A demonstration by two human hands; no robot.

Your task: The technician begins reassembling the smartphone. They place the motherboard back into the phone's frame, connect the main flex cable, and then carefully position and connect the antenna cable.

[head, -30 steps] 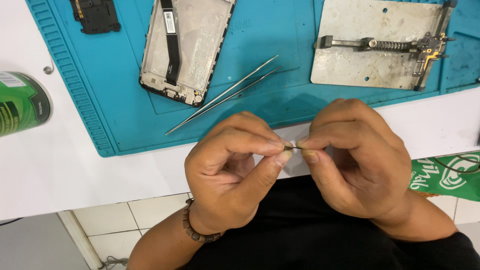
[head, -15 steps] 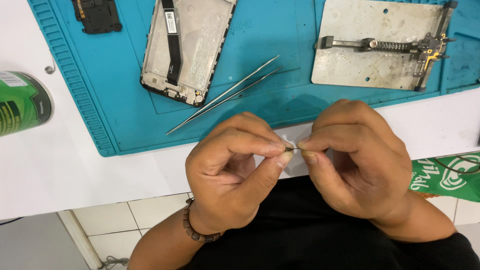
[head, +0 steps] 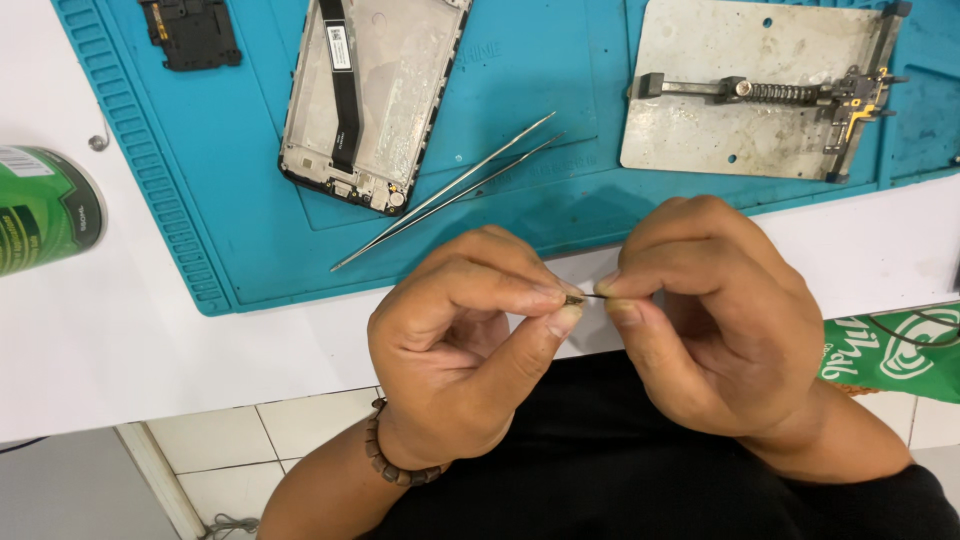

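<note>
A left hand (head: 465,340) and right hand (head: 715,320) pinch 1 thin wire (head: 583,297) between fingertips, above the white table's edge (head: 150,350). Beyond lie tweezers (head: 450,190), an opened phone frame (head: 370,100) and a metal board holder (head: 750,90) on a blue mat (head: 240,200).

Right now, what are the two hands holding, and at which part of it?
A tiny thin wire-like part, pinched at each end: left hand at its small brownish tip, right hand at the other. What it is cannot be told.

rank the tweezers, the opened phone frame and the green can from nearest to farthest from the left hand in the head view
From the left hand:
1. Tweezers, on the blue mat just above the knuckles.
2. Opened phone frame, farther up the mat, slightly left.
3. Green can, far left on the white table, off the mat.
</note>
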